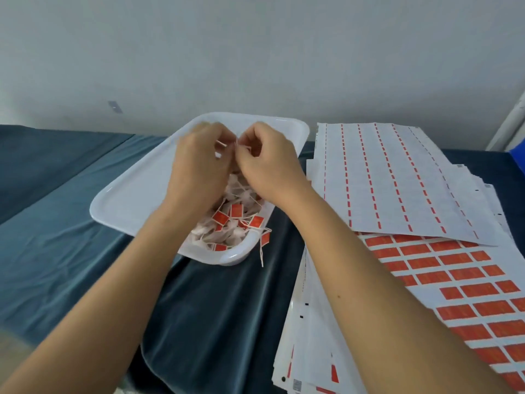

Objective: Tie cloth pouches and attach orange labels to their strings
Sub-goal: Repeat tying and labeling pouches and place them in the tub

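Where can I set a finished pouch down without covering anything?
Free: the far half of the white tray, and blue cloth left of it. Crowded: the tray's near corner with labelled pouches; label sheets fill the right.

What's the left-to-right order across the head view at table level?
Blue cloth → white tray → left hand → right hand, both pinching a string above the tray → peeled label sheet over the sheet of orange labels.
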`<control>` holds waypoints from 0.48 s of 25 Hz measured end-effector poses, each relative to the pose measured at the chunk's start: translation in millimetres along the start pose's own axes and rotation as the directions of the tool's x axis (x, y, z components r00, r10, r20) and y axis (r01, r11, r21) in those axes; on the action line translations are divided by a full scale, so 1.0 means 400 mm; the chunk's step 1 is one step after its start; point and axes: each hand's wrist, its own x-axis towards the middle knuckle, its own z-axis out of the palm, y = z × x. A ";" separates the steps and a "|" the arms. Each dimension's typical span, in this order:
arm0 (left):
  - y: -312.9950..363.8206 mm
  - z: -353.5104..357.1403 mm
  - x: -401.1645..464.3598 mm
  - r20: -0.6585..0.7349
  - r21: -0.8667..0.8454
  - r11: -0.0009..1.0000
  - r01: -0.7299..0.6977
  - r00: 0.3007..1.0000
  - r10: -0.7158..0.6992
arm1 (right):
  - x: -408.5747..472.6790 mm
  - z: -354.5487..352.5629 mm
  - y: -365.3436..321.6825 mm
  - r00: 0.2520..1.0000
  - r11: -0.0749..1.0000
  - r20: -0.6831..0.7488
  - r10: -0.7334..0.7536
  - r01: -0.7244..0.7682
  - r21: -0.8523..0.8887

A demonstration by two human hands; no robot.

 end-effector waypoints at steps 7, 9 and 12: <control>-0.009 -0.005 0.009 0.122 0.045 0.999 -0.021 0.992 0.016 | -0.003 -0.002 0.007 0.999 0.994 0.031 -0.036 0.039 -0.103; 0.015 -0.010 0.000 0.118 0.051 0.999 -0.009 0.993 0.003 | -0.010 -0.029 0.000 0.998 0.991 0.028 -0.050 0.053 -0.126; 0.059 -0.012 -0.012 0.081 0.108 0.994 -0.028 0.997 0.020 | -0.024 -0.076 -0.005 0.998 0.987 0.020 -0.064 0.067 -0.147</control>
